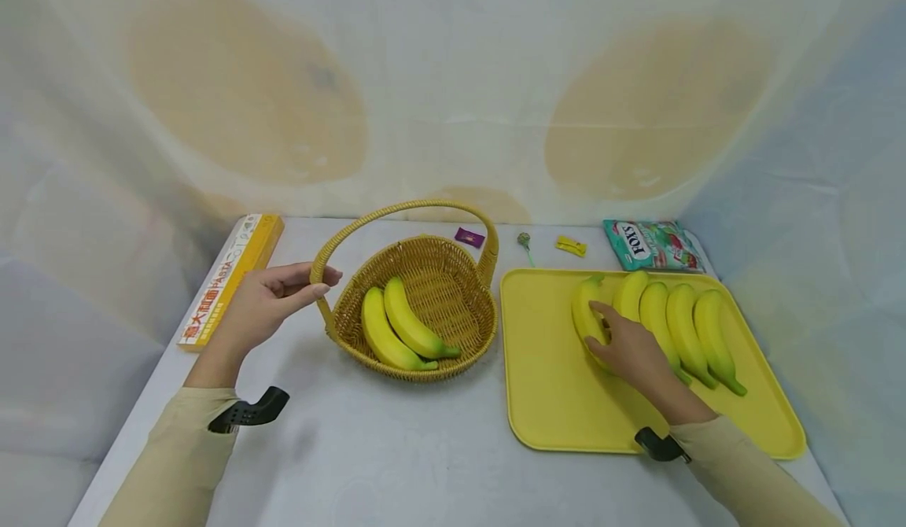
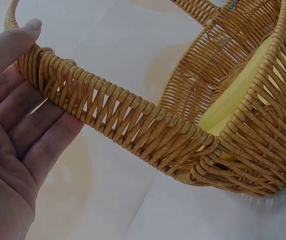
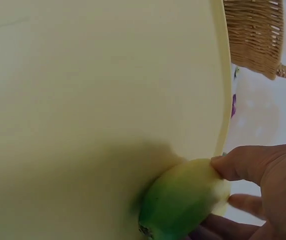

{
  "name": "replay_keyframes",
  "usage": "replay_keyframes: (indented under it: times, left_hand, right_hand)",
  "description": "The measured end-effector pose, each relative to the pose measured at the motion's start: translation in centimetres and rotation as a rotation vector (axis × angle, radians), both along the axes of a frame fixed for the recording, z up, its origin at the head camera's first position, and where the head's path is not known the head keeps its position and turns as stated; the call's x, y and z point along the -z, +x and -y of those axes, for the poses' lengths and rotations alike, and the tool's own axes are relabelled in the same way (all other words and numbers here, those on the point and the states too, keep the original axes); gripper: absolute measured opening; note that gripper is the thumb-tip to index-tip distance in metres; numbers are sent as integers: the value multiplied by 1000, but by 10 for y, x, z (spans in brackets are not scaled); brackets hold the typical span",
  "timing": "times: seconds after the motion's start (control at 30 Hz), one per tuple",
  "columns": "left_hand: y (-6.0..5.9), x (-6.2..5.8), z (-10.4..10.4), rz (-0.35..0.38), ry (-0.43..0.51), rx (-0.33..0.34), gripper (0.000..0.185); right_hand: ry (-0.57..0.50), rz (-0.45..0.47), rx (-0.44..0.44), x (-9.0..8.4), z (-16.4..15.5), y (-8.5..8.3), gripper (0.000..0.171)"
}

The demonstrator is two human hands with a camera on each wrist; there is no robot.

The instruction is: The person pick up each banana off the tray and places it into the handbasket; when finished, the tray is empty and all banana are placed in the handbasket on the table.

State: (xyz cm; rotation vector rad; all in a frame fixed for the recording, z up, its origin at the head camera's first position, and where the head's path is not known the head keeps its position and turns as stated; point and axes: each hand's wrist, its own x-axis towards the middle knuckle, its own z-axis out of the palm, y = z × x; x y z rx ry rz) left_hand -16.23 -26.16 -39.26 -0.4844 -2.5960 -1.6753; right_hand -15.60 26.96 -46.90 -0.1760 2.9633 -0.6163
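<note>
My left hand (image 1: 272, 300) holds the handle of a wicker basket (image 1: 456, 291), thumb on one side and fingers on the other. In the left wrist view the woven handle (image 2: 107, 105) runs from that hand (image 2: 17, 115) down to the basket wall. Two bananas (image 1: 405, 330) lie together inside the basket. Over the yellow tray (image 1: 538, 409), my right hand (image 1: 630, 346) pinches the leftmost banana (image 1: 584, 315) between thumb and fingers. The right wrist view has this banana's green end (image 3: 175, 205) pointing toward the camera. Several more bananas (image 1: 683, 326) lie side by side on the tray's right.
A pasta box (image 1: 230, 279) lies at the left, beyond my left hand. Along the back are a purple wrapped sweet (image 1: 469, 237), a green lollipop (image 1: 524, 240), a yellow wrapped sweet (image 1: 571, 245) and a candy bag (image 1: 653, 245). Fabric walls enclose the table's back and sides.
</note>
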Motion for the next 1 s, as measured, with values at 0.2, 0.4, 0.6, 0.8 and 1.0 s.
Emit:
replay_keyframes:
  times: [0.2,0.4,0.6,0.8,1.0]
  left_hand:
    - [-1,1,1,8,2,10,27]
    - [-2,2,1,8,4,7,27]
    - [0,1,1,7,0,2,27]
    - [0,1,1,11,7,3,28]
    - [0,0,0,2,4,0,27]
  right_hand:
    - [-46,-20,-41,-14,2,8,63]
    - [-128,-53,-149,-41,9,24,59]
    - [-202,-37,-295,-68,28,38,57]
    - [-267,-26,-442,-82,60,36,55]
    - [-287,-6,-495,-85,106,16,54]
